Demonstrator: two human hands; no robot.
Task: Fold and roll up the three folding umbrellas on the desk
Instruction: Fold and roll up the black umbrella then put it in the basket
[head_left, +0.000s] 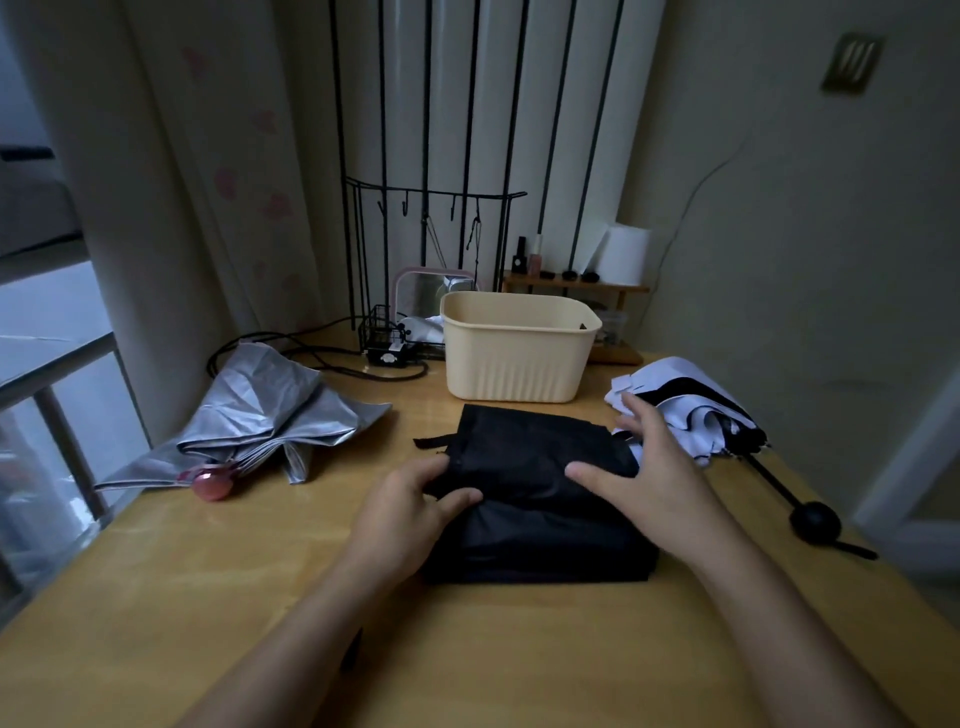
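Head view: looking down onto a wooden table (208, 597).
Black umbrella (540, 499): mid-table, collapsed into a flat dark bundle, strap (431, 442) poking out at the far left corner.
Left hand (410, 509): pinching the bundle's left edge between thumb and curled fingers.
Right hand (649, 478): spread wide, fingers straight, thumb pressing the cloth, gripping nothing.
Silver umbrella (270, 421): crumpled at the left, well apart, pink handle (213, 483) nearest.
White-and-black umbrella (685, 410): loose at the right, just beyond the right fingertips.
Cream basket (519, 353): upright, just behind the black bundle.
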